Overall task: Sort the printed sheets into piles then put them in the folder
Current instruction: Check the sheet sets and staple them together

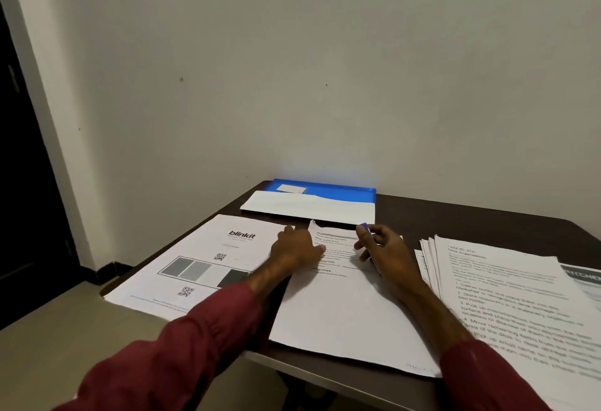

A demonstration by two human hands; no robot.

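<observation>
Sorting is judged unfinished: the middle sheet is pressed to the surface by the left hand, grip released, a blue object is pinched in the right hand, and the right stack should be dealt next.

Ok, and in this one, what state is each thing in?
middle sheet: face up, far corner slightly curled.
blinkit sheet: flat, face up, untouched.
right stack: fanned, face up, untouched.
folder: lying flat, white paper across its near part.
left hand: flat, pressing on the middle sheet.
right hand: curled, pinching a blue-tipped thing, perhaps a pen.
</observation>
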